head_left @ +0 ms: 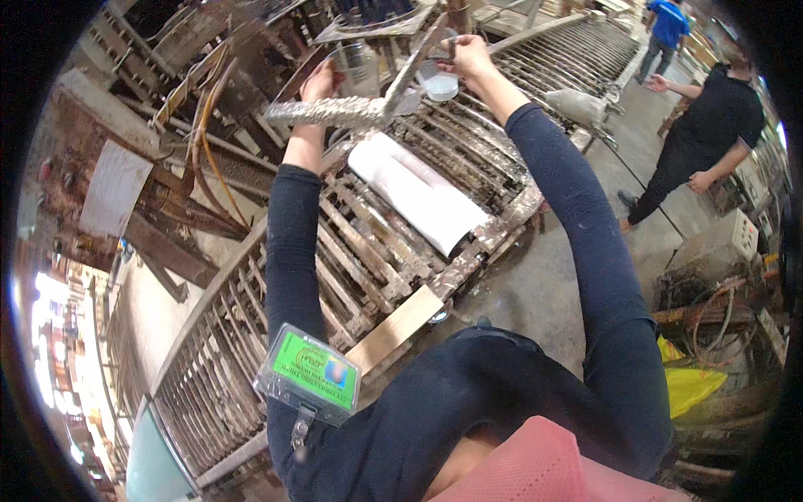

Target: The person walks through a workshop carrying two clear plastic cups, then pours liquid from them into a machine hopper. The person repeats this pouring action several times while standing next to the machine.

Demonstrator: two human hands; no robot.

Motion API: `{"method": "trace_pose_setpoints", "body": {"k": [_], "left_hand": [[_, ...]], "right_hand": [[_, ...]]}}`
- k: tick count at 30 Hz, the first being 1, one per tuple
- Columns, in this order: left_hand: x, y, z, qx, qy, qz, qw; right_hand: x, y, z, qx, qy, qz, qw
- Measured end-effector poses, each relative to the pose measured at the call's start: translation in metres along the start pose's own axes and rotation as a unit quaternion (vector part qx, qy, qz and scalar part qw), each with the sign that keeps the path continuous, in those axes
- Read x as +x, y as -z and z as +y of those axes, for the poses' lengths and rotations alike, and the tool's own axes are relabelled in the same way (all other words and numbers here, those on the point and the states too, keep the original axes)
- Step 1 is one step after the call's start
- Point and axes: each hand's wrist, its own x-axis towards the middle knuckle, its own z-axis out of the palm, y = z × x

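Your left fingers (324, 79) close on a clear container's (360, 70) side, probably steadying it; your right fingers (458, 53) curl, their hold unclear.

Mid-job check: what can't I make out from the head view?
All in the head view:
- Left hand: its exact contact with the clear cup, too small and blurred.
- Right hand: what it pinches, too small and blurred.
- Pale tub: its contents, too small and blurred.
- Slats under the white sheet: covered by that sheet.
- Worker in blue: head cut off by the top edge.
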Motion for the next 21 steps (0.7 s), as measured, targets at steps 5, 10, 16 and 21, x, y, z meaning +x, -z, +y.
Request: {"method": "trace_pose_setpoints", "body": {"k": [5, 10, 16, 21], "left_hand": [[-0.010, -0.001, 0.001, -0.061, -0.022, -0.003, 0.998], [-0.003, 0.002, -0.007, -0.056, -0.060, -0.019, 0.996], [-0.004, 0.003, -0.003, -0.043, -0.064, -0.052, 0.996], [-0.019, 0.001, 0.000, -0.027, -0.075, -0.002, 0.997]], "right_hand": [[-0.009, 0.001, -0.005, 0.024, -0.036, 0.005, 0.999], [-0.009, 0.005, -0.003, -0.001, 0.017, -0.072, 0.997], [-0.010, 0.002, -0.004, 0.071, 0.020, -0.080, 0.994], [-0.012, 0.002, -0.005, 0.057, 0.021, -0.102, 0.993]]}}
